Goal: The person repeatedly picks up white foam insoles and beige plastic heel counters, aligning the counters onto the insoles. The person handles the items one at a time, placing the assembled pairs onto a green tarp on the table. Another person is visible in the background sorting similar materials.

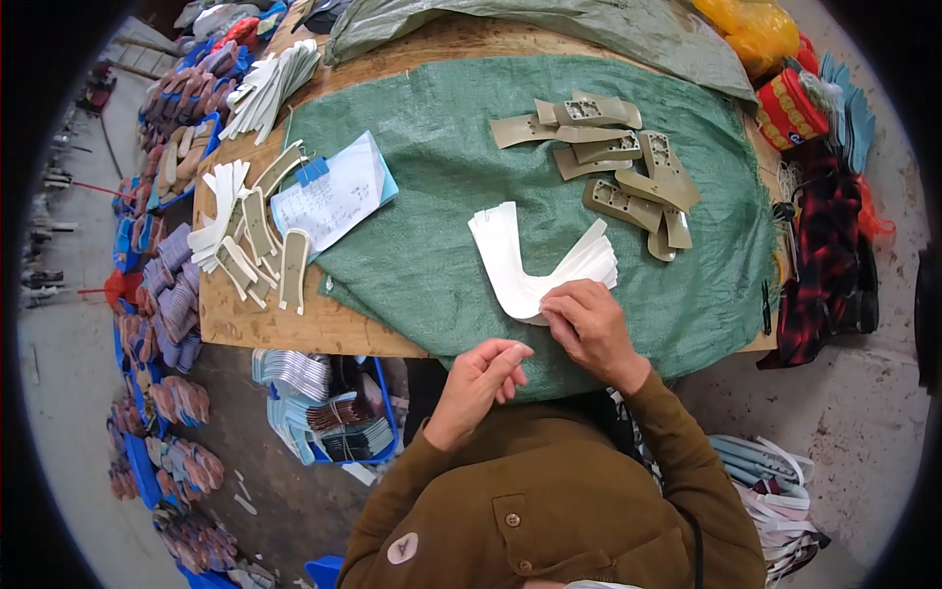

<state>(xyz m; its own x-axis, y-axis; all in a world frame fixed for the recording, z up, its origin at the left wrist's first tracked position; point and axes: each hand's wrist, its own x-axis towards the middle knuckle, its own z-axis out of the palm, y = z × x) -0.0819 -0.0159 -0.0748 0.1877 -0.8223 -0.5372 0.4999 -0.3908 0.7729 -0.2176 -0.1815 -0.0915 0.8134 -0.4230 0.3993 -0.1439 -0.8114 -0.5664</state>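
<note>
A fanned stack of white strips (pixel 505 270), bent in a U shape, lies on the green woven sheet (pixel 422 196) in front of me. My right hand (pixel 591 329) pinches the lower bend of this stack between thumb and fingers. Just to the left and nearer, my left hand (pixel 481 386) hovers off the strips, its fingers curled and the thumb pressed to the forefinger; whether anything small is between them cannot be seen. Beyond the right hand, several olive curved pieces with holes (pixel 618 201) are heaped on the sheet.
Cream curved pieces (pixel 257 224), a clipped paper sheet (pixel 334 191) and white strip bundles (pixel 270 93) occupy the wooden table's left. A blue crate (pixel 385 407) of bundled strips stands below the front edge. At right are a red tin (pixel 793 110) and plaid cloth (pixel 824 260).
</note>
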